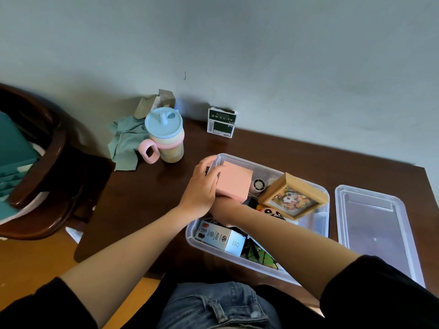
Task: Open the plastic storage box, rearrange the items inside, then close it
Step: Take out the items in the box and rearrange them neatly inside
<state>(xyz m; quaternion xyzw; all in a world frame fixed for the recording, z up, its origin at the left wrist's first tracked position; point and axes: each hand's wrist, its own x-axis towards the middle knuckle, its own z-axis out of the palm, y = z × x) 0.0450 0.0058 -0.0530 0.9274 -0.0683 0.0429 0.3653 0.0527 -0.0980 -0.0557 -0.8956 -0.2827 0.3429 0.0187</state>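
Note:
The clear plastic storage box (275,171) stands open on the dark wooden table. Its clear lid (373,224) lies flat to the right of it. My left hand (202,188) grips a pink square box (235,181) over the box's far-left corner. My right hand (222,204) reaches in beneath the pink box, and its fingers are hidden. Inside the box lie a wooden picture frame (292,198) propped on its edge, a silver-white carton (221,236), a small round fan (259,185) and a panda-faced toy (272,213).
A pastel tumbler with a pink handle (166,136) stands left of the box, beside a crumpled green cloth (126,141). A green-and-white carton (222,123) stands against the wall. A dark wooden chair (35,162) is at the far left.

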